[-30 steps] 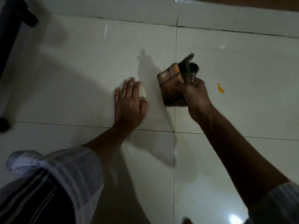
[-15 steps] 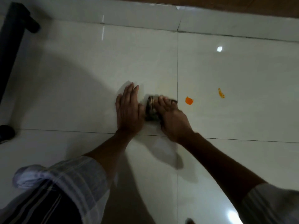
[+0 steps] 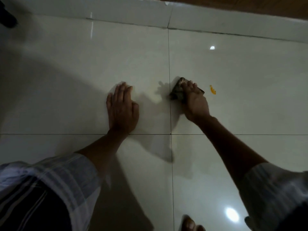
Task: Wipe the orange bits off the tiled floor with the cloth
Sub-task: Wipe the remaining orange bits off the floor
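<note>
My right hand (image 3: 195, 101) presses a dark, bunched cloth (image 3: 178, 92) onto the glossy white tiled floor (image 3: 241, 105), just right of a vertical grout line. One small yellow-orange bit (image 3: 212, 90) lies on the tile a short way right of my knuckles, apart from the cloth. My left hand (image 3: 122, 105) rests flat, palm down, on the neighbouring tile to the left, holding nothing. The cloth's underside and whatever lies beneath it are hidden.
A raised white tile skirting (image 3: 166, 17) runs along the far side, with a brown wooden surface (image 3: 250, 5) beyond. A dark furniture leg (image 3: 6, 17) stands at the far left. My toes (image 3: 190, 224) show at the bottom edge, and my striped cloth-covered knee (image 3: 41, 189) at the lower left.
My right hand brought the cloth down onto the floor, then slid it right across the grout line. The round orange spot seen half a second ago no longer shows. My left hand stayed put.
</note>
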